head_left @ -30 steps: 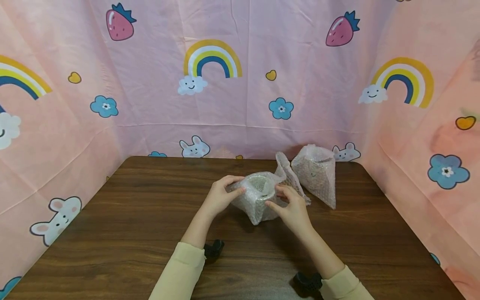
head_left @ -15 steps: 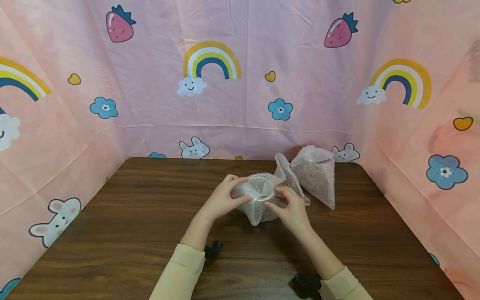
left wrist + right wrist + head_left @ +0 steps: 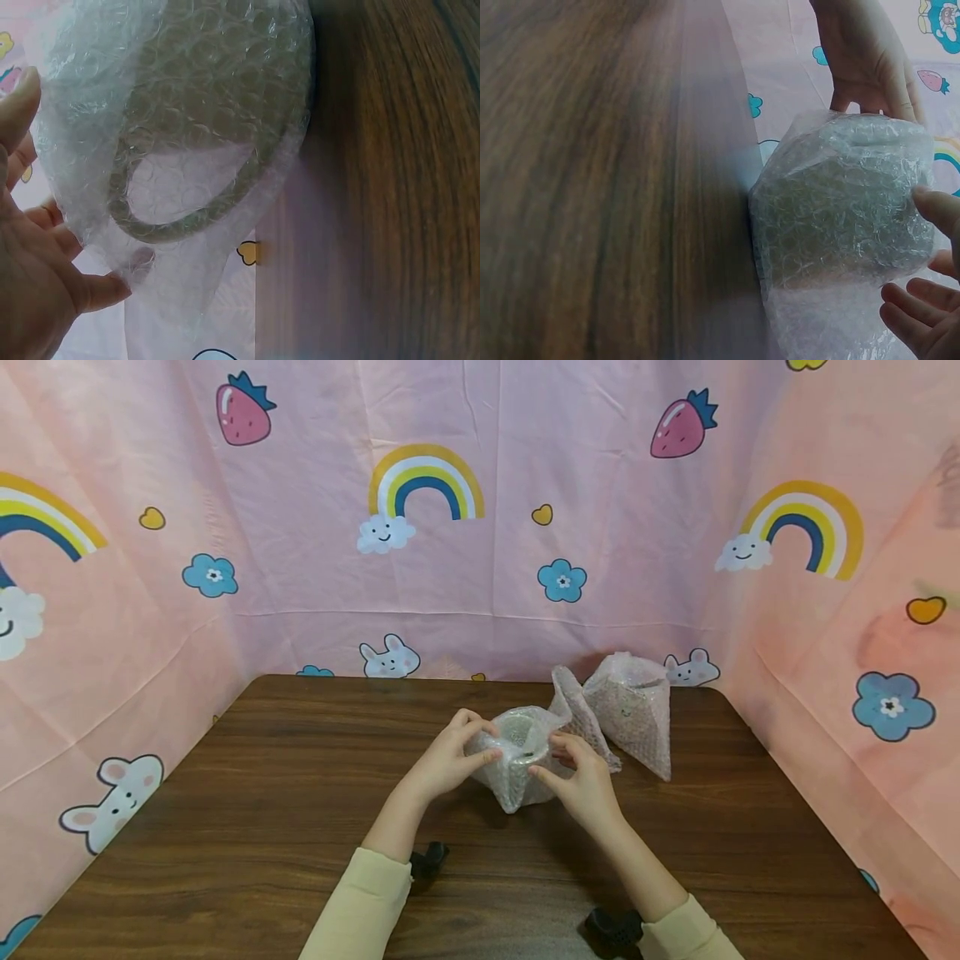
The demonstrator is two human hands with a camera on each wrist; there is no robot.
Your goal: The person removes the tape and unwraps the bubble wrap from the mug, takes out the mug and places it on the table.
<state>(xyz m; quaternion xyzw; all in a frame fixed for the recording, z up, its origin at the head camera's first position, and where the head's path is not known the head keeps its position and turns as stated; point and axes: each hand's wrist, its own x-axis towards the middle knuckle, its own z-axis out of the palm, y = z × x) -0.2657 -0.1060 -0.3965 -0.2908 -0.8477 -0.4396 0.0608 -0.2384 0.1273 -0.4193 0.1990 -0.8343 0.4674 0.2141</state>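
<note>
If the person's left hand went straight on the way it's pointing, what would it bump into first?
The bubble-wrapped cup, most likely: the left hand points at its side and its fingers already touch the wrap. What lies in line beyond is hard to judge for depth.

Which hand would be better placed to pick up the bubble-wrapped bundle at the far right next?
Right, I'd judge: the right hand is nearer the far-right bundle, while the left hand is on the opposite side of the front bundle.
</note>
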